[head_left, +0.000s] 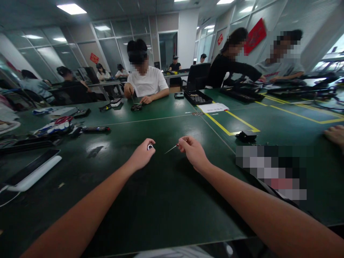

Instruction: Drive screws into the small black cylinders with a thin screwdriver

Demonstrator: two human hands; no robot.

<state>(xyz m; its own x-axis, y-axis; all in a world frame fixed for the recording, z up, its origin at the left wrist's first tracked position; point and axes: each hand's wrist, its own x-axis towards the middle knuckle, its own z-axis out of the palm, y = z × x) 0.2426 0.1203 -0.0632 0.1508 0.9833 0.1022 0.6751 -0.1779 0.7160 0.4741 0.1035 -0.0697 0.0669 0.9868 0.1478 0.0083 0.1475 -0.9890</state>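
Both my arms reach out over a dark green table. My left hand is closed in a pinch on a small white ring-shaped part at its fingertips. My right hand is closed round the handle of a thin screwdriver, whose metal tip points left toward the ring. The two hands hover just above the table, a short gap apart.
A white-and-black flat device lies at the left. A small black part sits right of my hands by yellow tape lines. A person in white works opposite. Tools and scissors lie far left. Another person's hand rests at the right edge.
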